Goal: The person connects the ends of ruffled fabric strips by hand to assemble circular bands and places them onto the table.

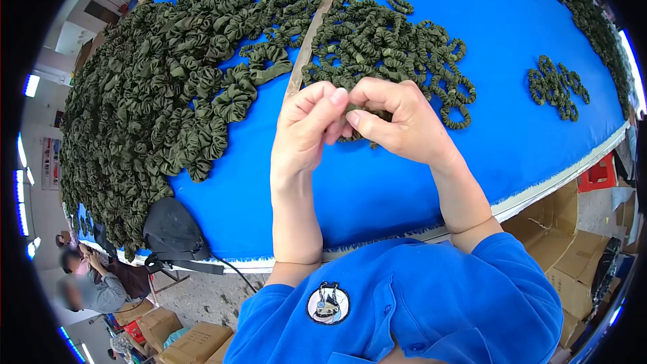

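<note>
- Left hand [306, 128]: we see thumb and fingers pinched nearly closed, tips at a dark green scrunchie [348, 109], mostly hidden.
- Right hand [399, 120]: fingers curled, thumb and index close together at the same scrunchie, tips near the left hand's; we can't tell exact grip.
- Both hands over blue worktop [256, 229], just in front of a pile of tight, small scrunchies [384, 44]; the hands partly block our view of its near edge.
- Wooden strip [319, 30] runs between that pile and a much bigger heap of looser green scrunchies [155, 74] on our left.
- Small cluster [558, 87] well apart on our right; more green ones [590, 17] along the far right edge.
- Black bag [174, 230] by the big heap, near edge.
- Cardboard boxes [195, 342] both sides below; red stool [598, 174] right; people [101, 290] lower left.
- Blue shirt [465, 296]: round patch [328, 303] with a cartoon figure; any lettering too small for us.
</note>
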A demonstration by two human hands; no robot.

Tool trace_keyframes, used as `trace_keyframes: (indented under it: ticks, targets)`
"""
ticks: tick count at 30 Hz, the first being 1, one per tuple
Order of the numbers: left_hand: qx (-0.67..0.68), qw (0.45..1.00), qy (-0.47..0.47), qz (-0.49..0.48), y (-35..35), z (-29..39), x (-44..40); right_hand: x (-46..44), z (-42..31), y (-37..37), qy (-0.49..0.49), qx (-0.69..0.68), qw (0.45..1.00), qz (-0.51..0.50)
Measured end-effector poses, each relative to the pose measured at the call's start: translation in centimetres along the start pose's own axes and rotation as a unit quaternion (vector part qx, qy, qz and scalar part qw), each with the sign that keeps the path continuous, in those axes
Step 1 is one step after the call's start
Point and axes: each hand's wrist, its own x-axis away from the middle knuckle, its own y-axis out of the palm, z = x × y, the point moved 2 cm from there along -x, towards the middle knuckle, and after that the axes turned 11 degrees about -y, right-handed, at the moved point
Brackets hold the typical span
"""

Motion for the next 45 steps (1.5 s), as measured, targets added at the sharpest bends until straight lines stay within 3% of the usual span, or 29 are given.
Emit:
trace_keyframes:
  ticks: [6,12,16,22,26,32,37,42,45]
  targets:
    - [0.248,0.966,0.026,-0.067,-1.4,1.1,0.3,-0.2,-0.6,-0.4,-0.022,0.003,1.000,-0.006]
    - [0.223,0.970,0.038,-0.084,-1.4,0.4,-0.3,-0.1,-1.1,-0.1,-0.069,0.069,0.995,0.019]
    - [-0.046,0.998,0.001,0.051,0.9,0.5,0.0,0.2,-1.0,-0.4,-0.055,0.080,0.993,0.060]
    - [-0.109,0.993,0.030,-0.036,0.0,-0.1,0.2,0.2,-1.4,-0.3,-0.086,0.052,0.992,0.071]
    - [0.138,0.988,0.059,-0.040,0.3,-0.2,0.2,0.1,-1.2,-0.3,-0.067,0.059,0.995,0.048]
    - [0.269,0.948,0.117,-0.121,-0.6,0.1,-0.2,0.0,-1.0,-0.1,-0.121,0.104,0.986,0.048]
    - [0.183,0.963,0.166,-0.109,-0.7,-0.4,-0.9,0.2,-1.6,-0.2,-0.089,0.082,0.990,0.074]
    - [0.061,0.994,0.068,-0.061,0.2,0.0,-0.5,0.2,-1.3,-0.3,-0.063,0.040,0.995,0.073]
    - [-0.054,0.995,0.083,-0.012,0.3,-0.3,-0.3,0.0,-1.6,-0.5,-0.050,0.036,0.995,0.076]
